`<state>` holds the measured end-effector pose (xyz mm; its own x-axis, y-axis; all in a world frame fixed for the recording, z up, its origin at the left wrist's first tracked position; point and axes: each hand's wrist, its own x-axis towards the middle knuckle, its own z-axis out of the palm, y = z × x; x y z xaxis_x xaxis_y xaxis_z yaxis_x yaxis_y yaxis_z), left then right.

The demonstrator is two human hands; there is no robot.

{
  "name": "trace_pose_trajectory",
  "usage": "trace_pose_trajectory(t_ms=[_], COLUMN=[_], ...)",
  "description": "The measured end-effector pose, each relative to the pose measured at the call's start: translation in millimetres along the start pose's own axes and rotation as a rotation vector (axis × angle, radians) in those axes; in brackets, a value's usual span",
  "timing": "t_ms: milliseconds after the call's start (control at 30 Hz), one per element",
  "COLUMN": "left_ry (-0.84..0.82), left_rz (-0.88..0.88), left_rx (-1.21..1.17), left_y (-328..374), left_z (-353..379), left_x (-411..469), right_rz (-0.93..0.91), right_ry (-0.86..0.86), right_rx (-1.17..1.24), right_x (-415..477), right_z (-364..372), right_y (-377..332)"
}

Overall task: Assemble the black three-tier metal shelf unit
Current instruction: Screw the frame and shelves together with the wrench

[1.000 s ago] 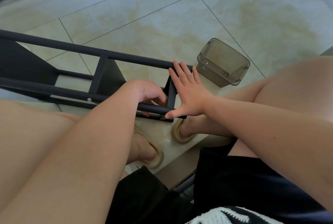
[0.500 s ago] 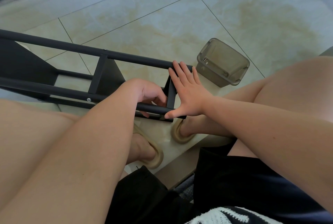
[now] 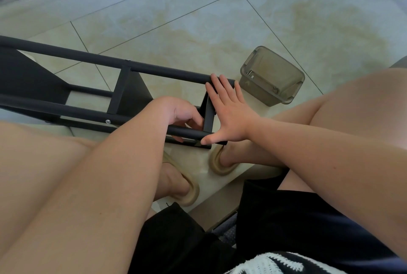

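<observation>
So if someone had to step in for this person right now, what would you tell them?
Left hand: fingers curled round the near pole of the shelf unit, by its end crossbar.
Right hand: flat, straight fingers pressing that end.
The unit lies on its side on the floor; a clear plastic box sits beside it.
Done: poles and shelves joined, a screw in.
Left: check remaining fasteners, stand it upright.

Home: tiled floor (image 3: pixel 220 20), slippers (image 3: pixel 220 166).

Translucent box (image 3: pixel 273 76) on tiled floor (image 3: pixel 220 20)
</observation>
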<state>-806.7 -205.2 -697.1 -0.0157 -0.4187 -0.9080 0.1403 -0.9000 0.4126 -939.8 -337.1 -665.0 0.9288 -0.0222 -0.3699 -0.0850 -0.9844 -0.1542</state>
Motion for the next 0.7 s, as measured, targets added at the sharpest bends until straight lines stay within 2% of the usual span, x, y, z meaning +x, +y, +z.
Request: trace_pose_trajectory(t_ms=[400,600,700], left_ry=[0.025,-0.033,-0.006], left_rz=[0.017,0.011,-0.01], left_rx=[0.09,0.014,0.007], left_y=[-0.6,-1.4,-1.6], left_z=[-0.3,-2.6,-2.1], left_x=[7.1,1.8,2.1], right_rz=[-0.01,-0.008,-0.008], right_ry=[0.008,0.004,0.006], right_rx=[0.0,0.009,0.014], right_x=[1.0,1.3,1.2], right_z=[2.4,2.5,2.8], right_y=[1.1,1.1,1.2])
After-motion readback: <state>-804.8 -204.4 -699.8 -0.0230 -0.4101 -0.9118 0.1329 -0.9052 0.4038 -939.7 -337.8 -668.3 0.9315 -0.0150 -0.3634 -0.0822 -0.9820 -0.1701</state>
